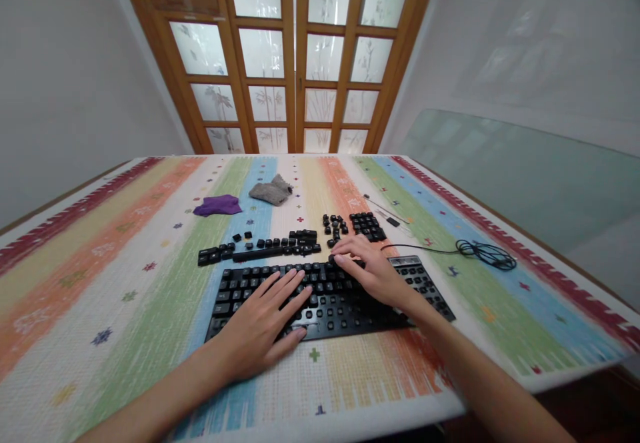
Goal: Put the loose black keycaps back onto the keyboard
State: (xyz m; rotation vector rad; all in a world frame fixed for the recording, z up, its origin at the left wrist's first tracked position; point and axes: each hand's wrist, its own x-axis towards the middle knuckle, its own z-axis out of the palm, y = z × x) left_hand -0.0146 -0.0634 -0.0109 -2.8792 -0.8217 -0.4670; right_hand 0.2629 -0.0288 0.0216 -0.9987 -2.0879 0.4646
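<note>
A black keyboard point(345, 325) lies on the table, with keycaps on its upper left and bare key stems on its lower middle and right. My left hand point(257, 330) rests flat over its left half, fingers spread. My right hand point(373, 273) is at the keyboard's top edge, right of the middle, thumb and fingertips pinched around a small black keycap point(331, 259), partly hidden. Just beyond the keyboard lie rows of loose keycaps point(273, 243), among them a long space bar point(257, 254). A block of loose keycaps point(367, 226) sits beyond my right hand.
A purple cloth point(217, 206) and a grey cloth point(271, 192) lie farther back. The coiled black cable point(487, 254) is on the right. Thin tools point(387, 213) lie behind it. A striped tablecloth point(125, 283) covers the table; glazed wooden doors point(295, 63) stand behind.
</note>
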